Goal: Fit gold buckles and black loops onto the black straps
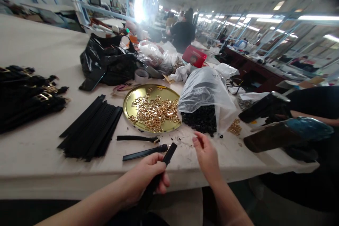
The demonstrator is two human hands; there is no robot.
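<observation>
My left hand (156, 171) is closed around a black strap (170, 153), whose end sticks up past the thumb at the table's front edge. Over the table, my right hand (206, 153) has its fingers curled near the black bits (200, 118) spilling from a clear plastic bag (203, 86); whether anything sits between its fingertips I cannot make out. Two short straps with gold buckles, an upper strap (136, 138) and a lower strap (143, 152), lie beyond my left hand. Behind them stands a round gold tray (127, 104) of loose gold buckles (156, 113).
A stack of flat black straps (90, 130) lies left of the tray, and a pile of buckled straps (29, 99) farther left. Black plastic bags (108, 58) and a tape roll (141, 76) are behind. At right, another person's dark sleeves (278, 134) reach onto the table.
</observation>
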